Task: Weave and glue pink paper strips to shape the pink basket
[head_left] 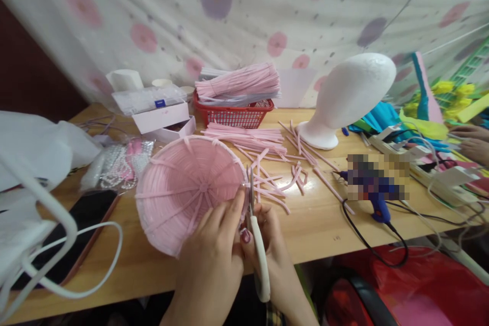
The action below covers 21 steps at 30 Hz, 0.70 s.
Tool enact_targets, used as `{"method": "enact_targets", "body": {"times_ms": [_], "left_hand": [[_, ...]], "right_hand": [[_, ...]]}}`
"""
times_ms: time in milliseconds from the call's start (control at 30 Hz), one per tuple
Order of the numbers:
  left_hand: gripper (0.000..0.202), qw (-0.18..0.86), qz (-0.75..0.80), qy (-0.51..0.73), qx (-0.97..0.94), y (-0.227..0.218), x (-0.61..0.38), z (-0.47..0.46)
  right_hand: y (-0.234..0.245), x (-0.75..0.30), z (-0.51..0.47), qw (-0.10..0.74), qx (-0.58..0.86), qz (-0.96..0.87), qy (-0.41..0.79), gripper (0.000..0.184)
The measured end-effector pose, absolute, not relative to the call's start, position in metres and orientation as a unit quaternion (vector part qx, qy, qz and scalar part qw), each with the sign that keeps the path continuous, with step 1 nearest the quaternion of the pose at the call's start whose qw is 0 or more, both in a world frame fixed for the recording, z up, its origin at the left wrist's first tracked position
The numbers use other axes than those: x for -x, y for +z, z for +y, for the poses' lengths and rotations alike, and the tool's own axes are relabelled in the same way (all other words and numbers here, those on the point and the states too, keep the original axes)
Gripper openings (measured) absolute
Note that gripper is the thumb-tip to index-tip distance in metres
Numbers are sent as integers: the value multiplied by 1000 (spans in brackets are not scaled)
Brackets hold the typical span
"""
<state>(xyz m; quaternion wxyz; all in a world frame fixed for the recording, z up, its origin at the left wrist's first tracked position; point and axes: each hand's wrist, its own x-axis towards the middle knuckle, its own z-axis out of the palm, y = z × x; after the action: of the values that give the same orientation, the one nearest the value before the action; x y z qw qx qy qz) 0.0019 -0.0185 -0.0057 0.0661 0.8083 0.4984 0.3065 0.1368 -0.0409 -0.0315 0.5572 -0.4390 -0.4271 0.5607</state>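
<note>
A round pink woven basket (183, 188) is tilted up on the wooden table (317, 224), its hollow facing me. My left hand (214, 244) grips its lower right rim, fingers closed on the edge. My right hand (271, 244) is closed on white-handled scissors (256, 244), whose blades point up along the basket's right rim. Loose pink strips (267, 163) lie just beyond the scissors.
A red basket (235, 112) of pink strips stands at the back, with a white foam head (351, 94) to its right. A blue glue gun (376, 188) and black cord lie right. A dark phone (76, 229), white cable and bagged beads (118, 165) sit left. Another person's hands (473, 142) show far right.
</note>
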Motion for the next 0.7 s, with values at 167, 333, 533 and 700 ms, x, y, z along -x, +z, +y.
{"method": "enact_targets", "body": {"times_ms": [167,333,533,700], "left_hand": [[85,55,496,311,-809,-5,-3,-19],[79,49,495,314,-809,-4,-4,-20],[75,45,495,311,-810,-5,0,-17],[61,18,490,361,-793,0,7,-14]], "right_hand": [[-30,-137,-38,560,448,-425,552,38],[-33,-135,-38,574,458,-417,535,34],[-43,-129,-37,601,456,-399,521,35],[-32,-158,-27,559,574,-415,431,44]]}}
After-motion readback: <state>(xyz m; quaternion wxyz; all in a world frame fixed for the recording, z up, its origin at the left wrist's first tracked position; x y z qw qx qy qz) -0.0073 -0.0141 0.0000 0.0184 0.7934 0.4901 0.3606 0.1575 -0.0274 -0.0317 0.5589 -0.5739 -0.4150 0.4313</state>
